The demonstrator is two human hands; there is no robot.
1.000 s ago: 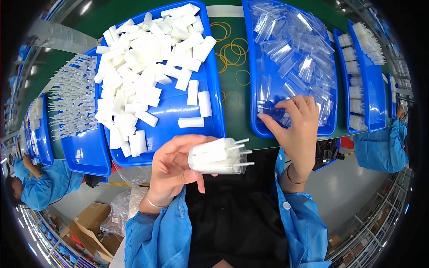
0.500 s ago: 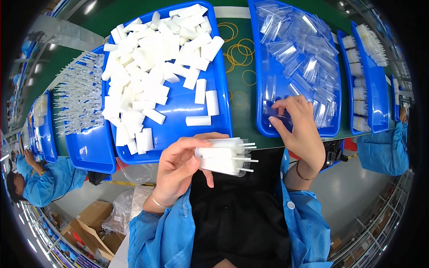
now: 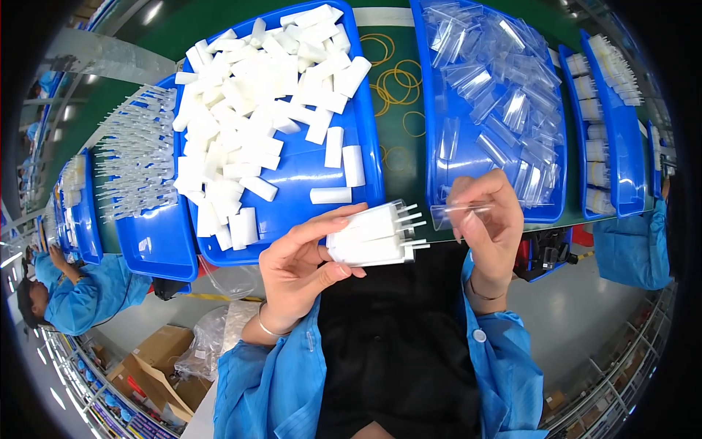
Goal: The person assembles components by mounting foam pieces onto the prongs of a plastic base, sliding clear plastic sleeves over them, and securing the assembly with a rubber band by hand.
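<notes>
My left hand [image 3: 300, 265] grips a bundle of white plastic tubes [image 3: 371, 235] with thin white tips pointing right, held just in front of the table edge. My right hand [image 3: 488, 223] pinches a small clear plastic bag [image 3: 462, 213] by its edge, right of the bundle's tips and a short gap away. Behind my right hand a blue tray [image 3: 439, 110] holds many clear bags. Behind my left hand another blue tray [image 3: 307, 164] holds a heap of white tube pieces [image 3: 248, 110].
Yellow rubber bands [image 3: 398, 80] lie on the green table between the two trays. More blue trays [image 3: 157, 241] at the left hold thin white parts; trays at the right [image 3: 621, 110] hold packed bundles. Other people in blue sleeves [image 3: 629, 241] work at both sides. A cardboard box [image 3: 150, 366] sits below left.
My right hand has lifted out of the tray of clear bags with one bag and come toward me, beside the bundle. My left hand has kept hold of the bundle.
</notes>
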